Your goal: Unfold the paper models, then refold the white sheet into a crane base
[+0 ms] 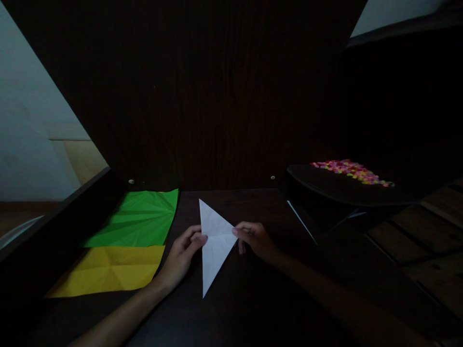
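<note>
Dark wooden desk [253, 308], dim light. Green sheet [139, 218] and yellow sheet [112, 271] lie creased at your left. White paper triangle [216, 243] sits mid-desk. Your left hand [183, 255] pinches its left edge, right hand [255, 239] pinches its right corner. Keep both grips light and the edges aligned while you crease.

A dim room in a home, by the look of it — a dark wooden desk [253, 308] backed by a tall wood panel [217, 96], a pale plastered wall [29, 144] beyond its left edge, and creased craft sheets — green [139, 219], yellow [108, 270] — near its left side.
</note>
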Tool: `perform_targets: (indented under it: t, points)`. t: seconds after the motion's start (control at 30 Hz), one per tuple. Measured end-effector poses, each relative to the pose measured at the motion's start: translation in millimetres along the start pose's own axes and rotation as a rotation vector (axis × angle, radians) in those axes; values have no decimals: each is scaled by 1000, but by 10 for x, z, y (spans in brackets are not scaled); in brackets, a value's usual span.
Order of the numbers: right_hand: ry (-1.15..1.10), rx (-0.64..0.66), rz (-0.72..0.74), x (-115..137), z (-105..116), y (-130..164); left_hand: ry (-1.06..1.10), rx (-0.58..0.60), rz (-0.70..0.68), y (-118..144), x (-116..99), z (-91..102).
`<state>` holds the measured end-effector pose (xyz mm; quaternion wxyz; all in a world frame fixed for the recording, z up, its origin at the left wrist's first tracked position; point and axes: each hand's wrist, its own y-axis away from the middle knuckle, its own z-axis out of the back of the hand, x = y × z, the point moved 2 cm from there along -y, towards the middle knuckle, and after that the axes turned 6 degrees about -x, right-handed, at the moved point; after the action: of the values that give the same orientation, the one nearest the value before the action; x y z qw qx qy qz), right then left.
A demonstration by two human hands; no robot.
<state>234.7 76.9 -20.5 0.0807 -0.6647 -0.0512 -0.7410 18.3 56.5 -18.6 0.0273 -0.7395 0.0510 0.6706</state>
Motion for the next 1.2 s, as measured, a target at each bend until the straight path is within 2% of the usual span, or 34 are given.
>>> perform_targets:
  t: [0.5,0.7,0.87,1.03,1.2]
  points:
    - [-11,-16,-30,-17,0,-14,84,-38,-10,19,-10,-61]
    - [-36,-18,-26,-16,4,-22,71,-10,-14,23,20,-54]
    - [-133,-24,-23,2,16,-12,90,-42,-38,26,13,-53]
    - [-279,35,24,-8,70,-10,104,-62,-64,14,11,-42]
    - [-281,65,69,-32,113,-3,98,-58,-55,10,10,-31]
